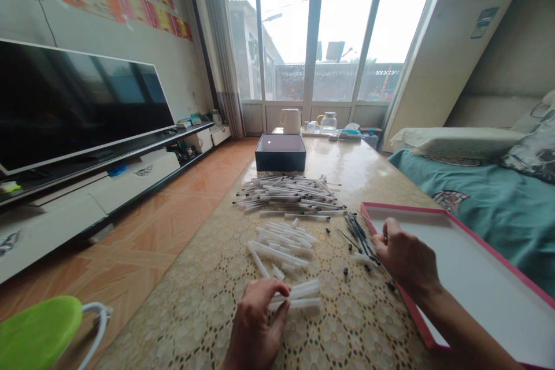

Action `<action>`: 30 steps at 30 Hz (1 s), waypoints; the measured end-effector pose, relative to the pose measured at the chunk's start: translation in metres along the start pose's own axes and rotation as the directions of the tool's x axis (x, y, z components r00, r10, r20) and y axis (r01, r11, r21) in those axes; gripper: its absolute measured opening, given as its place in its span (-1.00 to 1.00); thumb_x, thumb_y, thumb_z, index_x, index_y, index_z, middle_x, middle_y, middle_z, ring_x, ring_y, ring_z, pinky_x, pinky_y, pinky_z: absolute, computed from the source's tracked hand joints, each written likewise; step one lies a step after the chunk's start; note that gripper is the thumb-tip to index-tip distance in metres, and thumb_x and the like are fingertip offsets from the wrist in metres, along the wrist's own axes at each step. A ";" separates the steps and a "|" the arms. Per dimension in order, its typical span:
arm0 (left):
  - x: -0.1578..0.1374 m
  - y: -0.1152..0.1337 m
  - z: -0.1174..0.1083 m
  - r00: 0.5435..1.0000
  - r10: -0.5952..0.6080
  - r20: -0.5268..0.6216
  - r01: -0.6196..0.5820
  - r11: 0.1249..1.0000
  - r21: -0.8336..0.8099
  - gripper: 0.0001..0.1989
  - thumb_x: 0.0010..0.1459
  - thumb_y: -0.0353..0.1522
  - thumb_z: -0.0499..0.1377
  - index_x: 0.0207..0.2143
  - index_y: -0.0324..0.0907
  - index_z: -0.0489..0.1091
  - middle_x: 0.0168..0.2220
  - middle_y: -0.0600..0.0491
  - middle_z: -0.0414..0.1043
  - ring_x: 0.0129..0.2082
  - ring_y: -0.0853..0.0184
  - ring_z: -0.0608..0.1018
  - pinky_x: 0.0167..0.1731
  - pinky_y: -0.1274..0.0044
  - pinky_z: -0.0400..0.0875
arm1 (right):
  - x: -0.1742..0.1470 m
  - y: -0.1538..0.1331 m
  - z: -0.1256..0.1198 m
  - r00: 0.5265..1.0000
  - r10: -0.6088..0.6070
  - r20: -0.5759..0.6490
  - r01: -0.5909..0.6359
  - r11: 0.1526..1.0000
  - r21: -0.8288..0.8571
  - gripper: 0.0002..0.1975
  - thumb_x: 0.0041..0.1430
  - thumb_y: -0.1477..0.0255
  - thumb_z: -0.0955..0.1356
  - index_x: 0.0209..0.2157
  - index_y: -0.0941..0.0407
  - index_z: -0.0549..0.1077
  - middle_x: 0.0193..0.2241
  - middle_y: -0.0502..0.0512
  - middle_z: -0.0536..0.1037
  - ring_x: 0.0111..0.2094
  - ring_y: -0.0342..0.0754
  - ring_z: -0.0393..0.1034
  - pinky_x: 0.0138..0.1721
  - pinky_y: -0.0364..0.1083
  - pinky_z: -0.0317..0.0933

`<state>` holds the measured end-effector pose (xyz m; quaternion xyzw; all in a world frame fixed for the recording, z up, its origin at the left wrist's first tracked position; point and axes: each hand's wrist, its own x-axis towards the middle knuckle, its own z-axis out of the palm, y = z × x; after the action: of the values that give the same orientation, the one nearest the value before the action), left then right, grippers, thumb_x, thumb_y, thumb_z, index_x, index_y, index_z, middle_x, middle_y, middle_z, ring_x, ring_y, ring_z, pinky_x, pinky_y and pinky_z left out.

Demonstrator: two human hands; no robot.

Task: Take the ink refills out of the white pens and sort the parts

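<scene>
At the near side of the table, my left hand [260, 318] has its thumb and fingers closed around the ends of a few translucent white plastic tubes [306, 303]. My right hand [407, 257] is closed in a pinch over the left rim of a pink-edged white tray [472, 277]; what its fingertips hold is hidden. Beside it lies a small bunch of thin dark sticks [358, 234], with several small black caps [346, 271] scattered around. A loose pile of empty-looking translucent tubes [284, 245] lies just beyond my left hand.
Farther back is a large heap of white tubes with dark ends [290, 193], and behind it a dark open box [280, 153]. A beige kettle [290, 121], a glass pitcher [328, 122] and a tissue pack [350, 133] stand at the far end. A green stool [41, 332] is at lower left.
</scene>
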<state>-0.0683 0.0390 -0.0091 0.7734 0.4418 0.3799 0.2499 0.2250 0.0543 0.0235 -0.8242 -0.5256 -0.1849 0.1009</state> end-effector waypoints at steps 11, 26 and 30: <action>0.004 0.003 -0.003 0.997 0.080 -0.004 -0.079 0.984 0.159 -0.77 -0.04 -0.57 0.13 -0.33 -0.12 0.36 -0.30 0.01 0.50 -0.23 0.19 0.50 -0.22 0.32 0.40 | 0.010 -0.030 0.005 0.990 -0.139 -0.010 0.140 0.989 0.050 -0.81 0.21 0.43 0.16 -0.32 0.17 0.35 -0.45 0.18 0.52 -0.50 0.05 0.45 -0.57 -0.13 0.03; 0.003 0.003 -0.004 0.987 0.156 -0.039 -0.149 0.978 0.149 -0.85 0.04 -0.54 0.10 -0.34 -0.14 0.34 -0.35 0.01 0.49 -0.29 0.24 0.50 -0.27 0.39 0.40 | 0.043 -0.108 0.048 0.885 -0.465 0.033 0.451 0.872 0.189 -0.85 0.11 0.60 0.25 -0.32 0.15 0.41 -0.31 0.18 0.45 -0.22 0.02 0.28 -0.23 -0.08 0.03; 0.002 0.004 -0.004 0.989 0.144 -0.039 -0.139 0.983 0.123 -0.87 0.06 -0.52 0.09 -0.34 -0.14 0.34 -0.34 -0.01 0.49 -0.28 0.23 0.50 -0.26 0.39 0.41 | 0.041 -0.107 0.040 0.896 -0.443 0.023 0.430 0.879 0.208 -0.87 0.14 0.58 0.24 -0.35 0.16 0.39 -0.31 0.21 0.44 -0.23 0.04 0.28 -0.23 -0.07 0.04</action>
<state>-0.0690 0.0384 -0.0028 0.8071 0.4135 0.3878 0.1650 0.1516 0.1487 0.0011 -0.6764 -0.7167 -0.1207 0.1194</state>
